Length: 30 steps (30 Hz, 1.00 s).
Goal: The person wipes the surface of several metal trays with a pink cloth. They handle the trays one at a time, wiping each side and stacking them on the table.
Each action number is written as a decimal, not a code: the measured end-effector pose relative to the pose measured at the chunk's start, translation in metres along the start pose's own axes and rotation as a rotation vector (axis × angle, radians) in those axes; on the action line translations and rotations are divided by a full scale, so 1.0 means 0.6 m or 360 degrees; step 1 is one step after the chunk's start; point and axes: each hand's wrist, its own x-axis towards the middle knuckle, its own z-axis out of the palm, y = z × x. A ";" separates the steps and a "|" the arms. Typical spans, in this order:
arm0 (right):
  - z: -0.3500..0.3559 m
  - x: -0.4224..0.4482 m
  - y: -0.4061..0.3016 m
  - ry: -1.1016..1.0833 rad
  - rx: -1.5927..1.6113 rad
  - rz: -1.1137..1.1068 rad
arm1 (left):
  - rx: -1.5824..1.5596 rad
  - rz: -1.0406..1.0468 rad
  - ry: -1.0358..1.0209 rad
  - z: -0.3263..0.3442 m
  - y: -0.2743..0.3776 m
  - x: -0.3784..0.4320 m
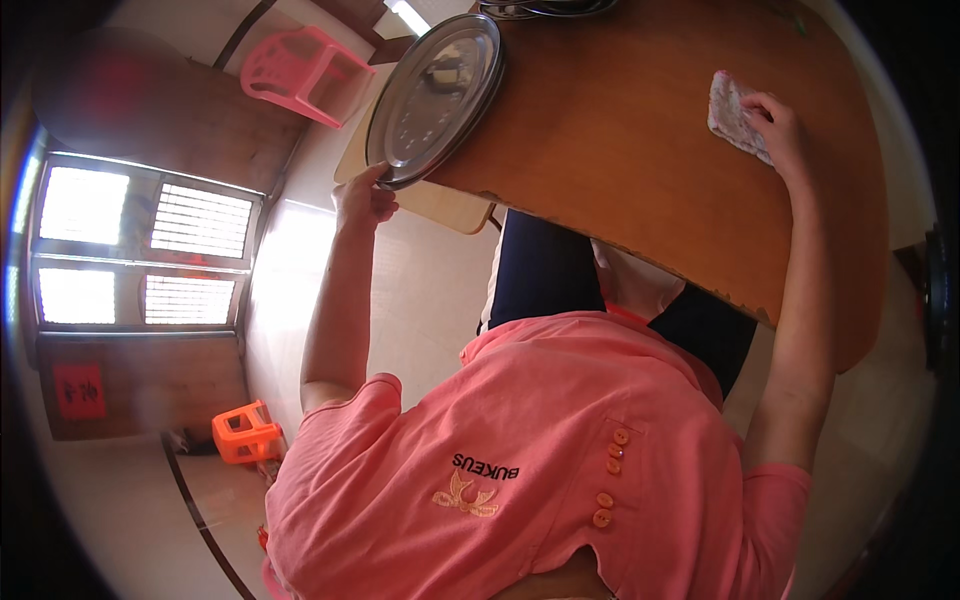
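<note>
My left hand grips the near rim of a round stainless steel tray, thumb on top and fingers beneath. The tray is at the left edge of a brown wooden table, with what looks like another metal rim right under it. Droplets or specks show on its surface. On the right part of the tabletop, my right hand rests on a folded, pale patterned cloth, its fingers bent over the cloth's right side.
More metal dishes stand at the table's far edge. A pale wooden board or stool top shows below the table's left side. A pink plastic chair and an orange plastic stool stand on the floor to the left. The table's near edge is chipped.
</note>
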 end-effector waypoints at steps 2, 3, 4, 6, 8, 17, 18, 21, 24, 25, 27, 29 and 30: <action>-0.001 -0.005 -0.015 0.0003 -0.0023 0.0038 | 0.0084 0.0022 0.0063 0.003 0.006 -0.004; -0.002 -0.007 -0.018 0.0009 -0.0035 0.0057 | 0.0126 0.0037 0.0092 0.005 0.010 -0.004; -0.003 -0.007 -0.015 0.0005 -0.0043 0.0050 | 0.0103 0.0045 0.0077 0.006 0.011 -0.003; -0.005 -0.005 -0.015 -0.0005 -0.0056 0.0034 | 0.0059 0.0060 0.0048 0.005 0.012 0.002; -0.004 -0.006 -0.018 0.0011 -0.0091 0.0054 | 0.0033 0.0059 0.0028 0.002 0.009 0.008; -0.004 -0.004 -0.010 0.0001 -0.0043 0.0016 | 0.0009 0.0186 -0.0025 0.001 0.004 0.020; -0.003 -0.004 -0.013 0.0009 -0.0051 -0.0007 | 0.0022 0.0192 -0.0011 0.000 0.004 0.020; -0.003 -0.007 -0.026 0.0006 -0.0034 0.0027 | 0.0010 0.0177 -0.0044 -0.001 0.005 0.021; -0.005 -0.012 -0.041 0.0025 -0.0120 0.0042 | -0.0008 0.0204 -0.0026 -0.005 0.001 0.023; -0.006 -0.012 -0.042 0.0022 -0.0106 0.0033 | -0.0008 0.0205 -0.0029 -0.005 0.000 0.023; -0.006 -0.012 -0.041 0.0017 -0.0077 0.0014 | -0.0005 0.0206 -0.0034 -0.006 0.001 0.023; -0.007 -0.010 -0.037 0.0015 -0.0099 0.0021 | 0.0029 0.0201 -0.0103 -0.007 0.004 0.021; -0.007 -0.009 -0.037 0.0014 -0.0110 0.0025 | 0.0046 0.0199 -0.0137 -0.006 0.007 0.018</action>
